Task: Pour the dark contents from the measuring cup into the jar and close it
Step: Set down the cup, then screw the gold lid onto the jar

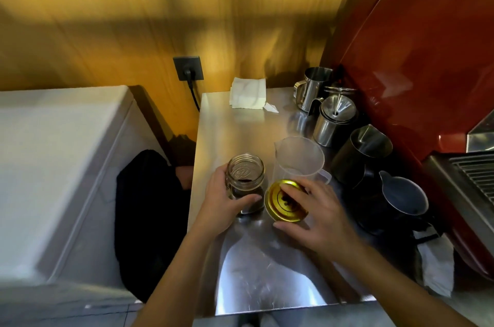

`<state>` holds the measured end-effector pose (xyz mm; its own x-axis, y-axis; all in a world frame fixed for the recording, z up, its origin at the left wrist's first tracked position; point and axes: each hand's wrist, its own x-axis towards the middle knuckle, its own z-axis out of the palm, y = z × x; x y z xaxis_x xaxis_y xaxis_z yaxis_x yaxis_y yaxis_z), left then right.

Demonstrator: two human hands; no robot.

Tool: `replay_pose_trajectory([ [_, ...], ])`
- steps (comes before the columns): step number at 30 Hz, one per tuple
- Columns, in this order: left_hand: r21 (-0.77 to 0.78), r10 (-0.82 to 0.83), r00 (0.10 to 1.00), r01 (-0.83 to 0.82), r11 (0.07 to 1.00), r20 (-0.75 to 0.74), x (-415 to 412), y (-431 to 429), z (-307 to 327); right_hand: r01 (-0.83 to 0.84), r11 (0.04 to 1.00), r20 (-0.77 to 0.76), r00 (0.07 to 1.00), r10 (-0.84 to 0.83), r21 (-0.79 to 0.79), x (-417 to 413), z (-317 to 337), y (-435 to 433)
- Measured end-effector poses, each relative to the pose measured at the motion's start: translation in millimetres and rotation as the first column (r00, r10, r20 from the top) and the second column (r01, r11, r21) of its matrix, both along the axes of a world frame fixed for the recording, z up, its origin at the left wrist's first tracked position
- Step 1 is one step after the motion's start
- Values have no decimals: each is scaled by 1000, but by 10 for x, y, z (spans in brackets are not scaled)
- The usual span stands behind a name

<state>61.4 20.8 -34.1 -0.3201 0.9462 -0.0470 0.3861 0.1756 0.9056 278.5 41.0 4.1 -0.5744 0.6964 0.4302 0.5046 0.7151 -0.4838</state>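
The one steel surface (240, 126) fills the centre of the frame, slick and reflective, so the jar could skid if the lid is pressed on at an angle. Four metal pitchers (334, 123) crowd the right edge; a careless elbow could knock one. The single measuring cup (299, 158) stands just right of centre and looks empty, so pouring seems done. One open jar (245, 179), dark contents at its bottom, sits just left of the cup, with the left hand (222, 201) wrapped around its side. One gold lid (284, 202) lies tilted beside it, pinched at its rim by the right hand (320, 211); set on crooked, it may cross-thread or slip. There are two hands.
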Motion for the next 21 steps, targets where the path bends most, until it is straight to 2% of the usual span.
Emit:
replay_pose_trajectory([
  [4, 33, -13, 999, 12, 999, 47, 24, -16, 41, 26, 997, -45, 999, -23, 71, -315, 191, 179],
  [10, 34, -1, 996, -2, 999, 86, 37, -51, 49, -1, 999, 112, 994, -5, 47, -650, 273, 393],
  [15, 45, -4, 997, 1, 999, 81, 37, -68, 78, -105, 994, 221, 970, 105, -9, -719, 285, 481],
  [19, 41, -4, 997, 1, 999, 73, 38, -86, 113, -214, 977, 263, 942, 207, -1, -712, 290, 511],
  [21, 28, -3, 996, 0, 1000, 86, 36, -89, 129, -236, 971, 278, 930, 239, -44, -702, 305, 544],
])
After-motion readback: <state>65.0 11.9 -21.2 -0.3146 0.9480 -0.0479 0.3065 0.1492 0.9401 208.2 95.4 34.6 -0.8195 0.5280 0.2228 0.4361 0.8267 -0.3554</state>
